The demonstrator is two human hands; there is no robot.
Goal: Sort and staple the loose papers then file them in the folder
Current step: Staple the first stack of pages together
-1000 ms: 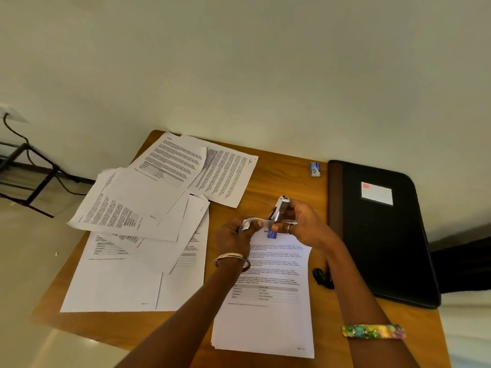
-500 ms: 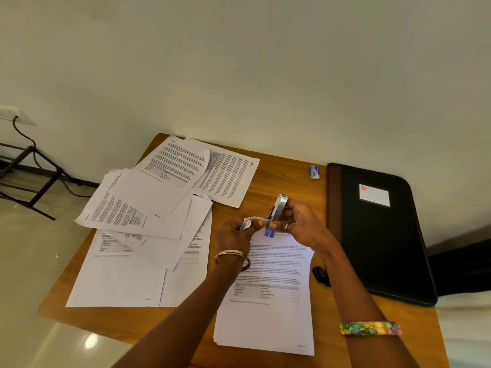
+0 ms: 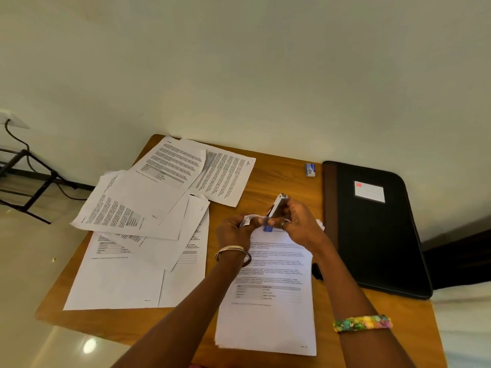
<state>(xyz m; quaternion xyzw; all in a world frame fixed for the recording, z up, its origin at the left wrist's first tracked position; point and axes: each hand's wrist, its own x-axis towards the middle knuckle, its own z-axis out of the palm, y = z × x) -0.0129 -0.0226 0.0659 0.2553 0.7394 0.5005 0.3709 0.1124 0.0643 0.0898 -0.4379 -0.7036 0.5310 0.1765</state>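
Both our hands meet over the top edge of the stapling pile [image 3: 268, 301], a squared stack of printed sheets lying at the near middle of the wooden table [image 3: 281, 181]. Our left hand [image 3: 233, 232], a metal bangle [image 3: 232, 252] at its wrist, is curled closed, pinching up the pile's top left corner so the paper bends into a small curl between thumb and fingers. Our right hand [image 3: 297, 224], a ring on one finger, is wrapped around a silver stapler [image 3: 277, 208] with a blue tip, its nose pointing down at that lifted corner; whether the stapler has closed on the paper, we cannot tell. A multicoloured band [image 3: 362, 323] circles our right forearm nearer the camera. To the left of the pile, the loose papers [image 3: 148, 221] lie fanned and overlapping, some printed side up, some slipping past the table's left edge. To the right of the pile, the black folder [image 3: 377, 235] with a brown spine and a white label lies shut, its far corner hanging off the table. Beyond the pile, near the wall, a small blue staple box [image 3: 310, 170] sits just beside the folder's top left corner. A small dark object [image 3: 316, 272] lies between the pile and the folder, too hidden to identify.
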